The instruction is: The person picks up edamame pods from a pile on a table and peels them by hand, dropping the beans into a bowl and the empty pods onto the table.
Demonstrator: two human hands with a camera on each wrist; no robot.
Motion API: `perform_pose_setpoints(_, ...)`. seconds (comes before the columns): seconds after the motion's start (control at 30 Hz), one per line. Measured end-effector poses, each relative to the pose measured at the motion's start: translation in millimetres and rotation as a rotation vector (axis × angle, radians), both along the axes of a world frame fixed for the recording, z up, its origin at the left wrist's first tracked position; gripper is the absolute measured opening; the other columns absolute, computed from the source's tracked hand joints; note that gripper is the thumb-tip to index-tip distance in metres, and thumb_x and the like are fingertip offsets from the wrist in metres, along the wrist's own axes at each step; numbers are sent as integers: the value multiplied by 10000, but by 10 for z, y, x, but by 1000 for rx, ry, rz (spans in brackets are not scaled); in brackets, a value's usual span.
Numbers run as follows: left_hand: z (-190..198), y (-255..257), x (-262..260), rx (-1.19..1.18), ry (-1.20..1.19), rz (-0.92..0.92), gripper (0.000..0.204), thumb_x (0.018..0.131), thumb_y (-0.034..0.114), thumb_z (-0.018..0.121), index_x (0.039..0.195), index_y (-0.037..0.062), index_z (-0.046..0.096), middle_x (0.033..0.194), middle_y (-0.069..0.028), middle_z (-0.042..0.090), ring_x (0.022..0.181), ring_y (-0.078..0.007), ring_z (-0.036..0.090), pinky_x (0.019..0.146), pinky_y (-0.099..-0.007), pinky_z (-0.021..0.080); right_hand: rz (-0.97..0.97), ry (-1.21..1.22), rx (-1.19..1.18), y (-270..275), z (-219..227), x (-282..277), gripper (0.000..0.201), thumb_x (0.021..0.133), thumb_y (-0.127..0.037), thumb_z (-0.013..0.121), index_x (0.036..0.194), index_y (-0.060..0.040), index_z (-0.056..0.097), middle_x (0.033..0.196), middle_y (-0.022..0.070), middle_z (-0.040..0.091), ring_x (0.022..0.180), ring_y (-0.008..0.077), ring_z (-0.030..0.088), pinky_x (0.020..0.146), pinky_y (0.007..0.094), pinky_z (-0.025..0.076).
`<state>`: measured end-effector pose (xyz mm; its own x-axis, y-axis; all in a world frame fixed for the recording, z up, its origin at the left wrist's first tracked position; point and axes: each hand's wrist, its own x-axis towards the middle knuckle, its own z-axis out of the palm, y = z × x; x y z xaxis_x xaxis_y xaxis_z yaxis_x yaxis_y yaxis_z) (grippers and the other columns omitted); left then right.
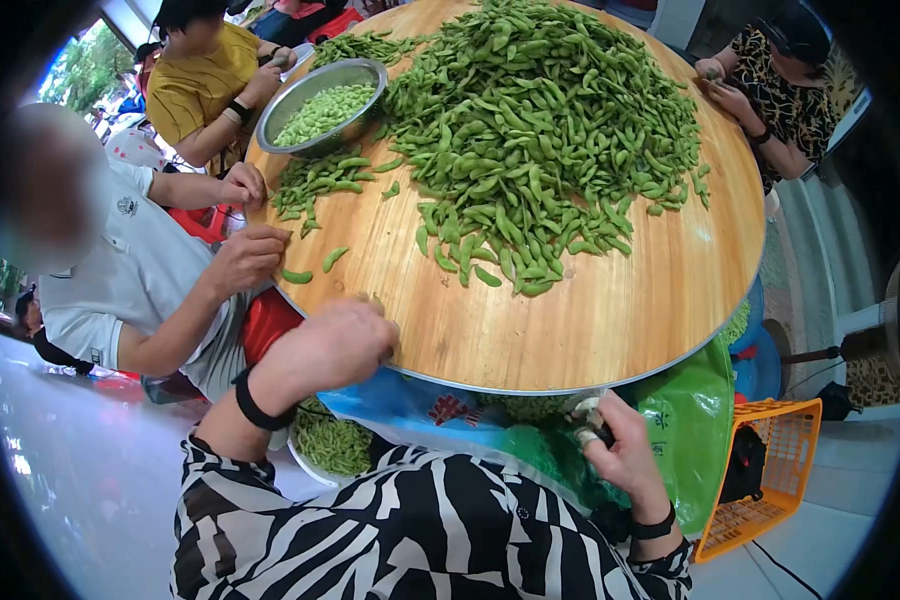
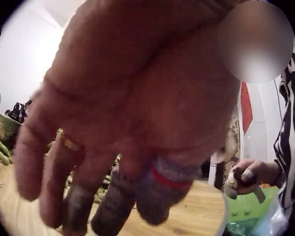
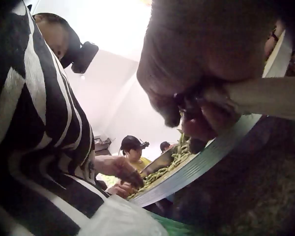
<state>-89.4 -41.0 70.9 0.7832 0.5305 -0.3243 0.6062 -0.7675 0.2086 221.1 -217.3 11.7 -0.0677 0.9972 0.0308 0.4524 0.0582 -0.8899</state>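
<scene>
My left hand [image 1: 335, 345], blurred in the head view, is over the near left edge of the round wooden table [image 1: 450, 340]. The left wrist view shows its fingers hanging loosely with nothing visible between them; grey tape [image 2: 171, 178] with a red stripe wraps one. By the table's near rim, my right hand [image 1: 625, 445] has curled fingers, some wrapped in white. A pale bar-shaped thing [image 3: 265, 96] sticks out of that hand in the right wrist view; its far end is out of frame. Green soybean pods [image 1: 530, 130] form a large heap mid-table.
A metal bowl [image 1: 360, 76] with shelled beans stands at the left, loose pods below it. Three people sit around the table, hands at its edge. A bowl of beans [image 1: 332, 440] is beneath my left arm. A green bag [image 1: 685, 420] and orange crate [image 1: 805, 440] are at the right.
</scene>
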Motion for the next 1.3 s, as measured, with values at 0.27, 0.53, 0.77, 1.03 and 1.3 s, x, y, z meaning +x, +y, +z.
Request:
perform_pose_setpoints(0.27, -448, 398, 319, 248, -550, -20, 219, 734, 99, 654, 917, 27, 558, 899, -140, 565, 869, -348, 579, 745, -436, 479, -223, 497, -290, 30, 144, -80, 219, 913, -81, 449, 1092, 22, 522, 662, 60, 569, 513, 94, 488, 472, 210, 376)
perform_pose_setpoints(0.53, -214, 459, -123, 80, -67, 141, 138, 764, 124, 635, 825, 4, 605, 816, -175, 582, 847, -346, 574, 730, -432, 475, -393, 943, -230, -55, -23, -11, 322, 975, -216, 345, 1154, 15, 481, 582, 153, 539, 405, 126, 424, 402, 225, 349)
perform_pose_setpoints(0.77, -416, 752, 345, 245, -393, 376, 197, 792, 162, 644, 844, -7, 558, 821, -196, 563, 795, -398, 564, 705, -469, 446, -354, 1078, -312, 0, -32, -179, 351, 957, -202, 342, 1179, 37, 471, 581, 163, 539, 406, 144, 427, 398, 246, 358)
perform_pose_setpoints(1.03, -650, 879, 170, 340, -317, 300, 156, 764, 55, 573, 901, -12, 541, 836, -221, 570, 799, -415, 557, 699, -466, 441, -354, 1040, -342, -26, -63, -205, 347, 960, -195, 346, 1186, 29, 484, 577, 152, 533, 412, 141, 425, 410, 244, 361)
perform_pose_setpoints(1.3, -375, 688, 121, 172, -482, 413, 127, 759, 43, 560, 876, -4, 544, 834, -218, 593, 822, -413, 581, 686, -461, 449, -292, 961, -342, 32, 9, -245, 355, 968, -176, 353, 1228, 27, 486, 568, 115, 529, 418, 118, 425, 409, 231, 352)
